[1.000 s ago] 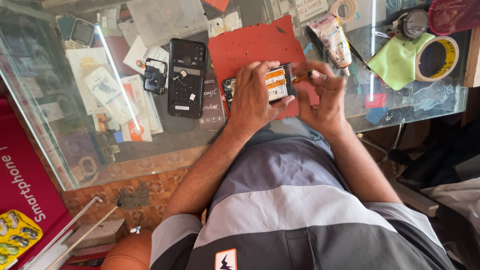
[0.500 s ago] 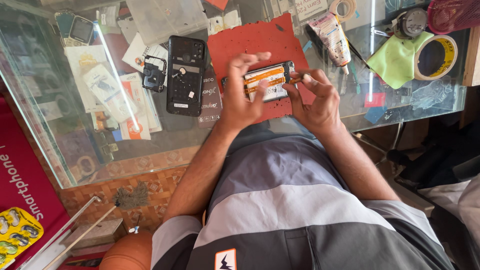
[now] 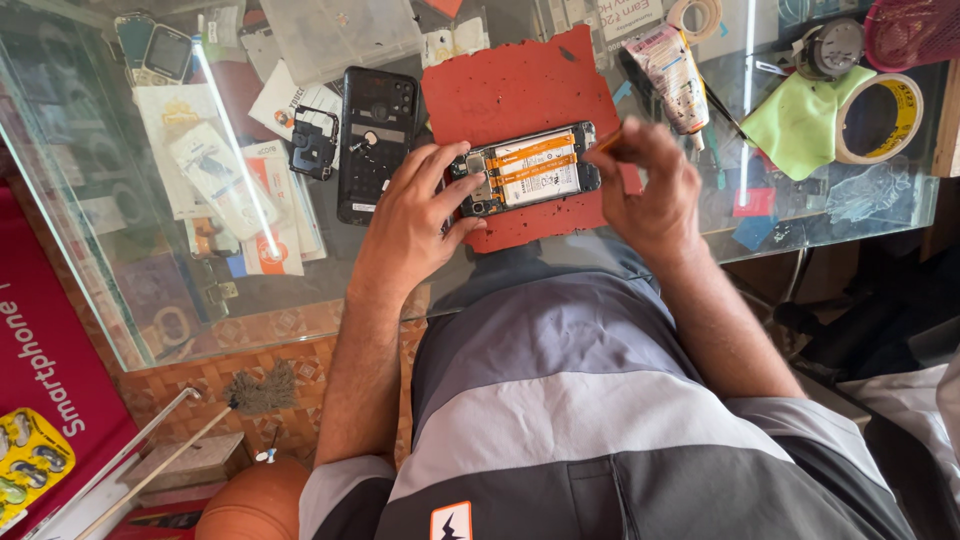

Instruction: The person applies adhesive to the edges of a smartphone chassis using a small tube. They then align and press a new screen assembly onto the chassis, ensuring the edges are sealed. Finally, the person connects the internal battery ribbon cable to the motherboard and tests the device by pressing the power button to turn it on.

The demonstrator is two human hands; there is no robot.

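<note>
We are seeing a white-and-orange label (image 3: pixel 538 167) lying across the battery of the opened phone at the middle of the glass tabletop (image 3: pixel 120 290). A white squeeze tube (image 3: pixel 672 72) with pink and blue print is lying up to the right, beside the red mat. To the left, a clear plastic packet (image 3: pixel 222 178) with a white insert is resting over printed cards with orange and white patches (image 3: pixel 268 248). A small keypad phone (image 3: pixel 165 52) with a grey screen is sitting at the top left. A crimson sign (image 3: pixel 45 385) with white lettering is standing at the far left, above a yellow blister pack (image 3: pixel 28 468). A white and orange badge (image 3: pixel 451 521) is showing on the shirt.
</note>
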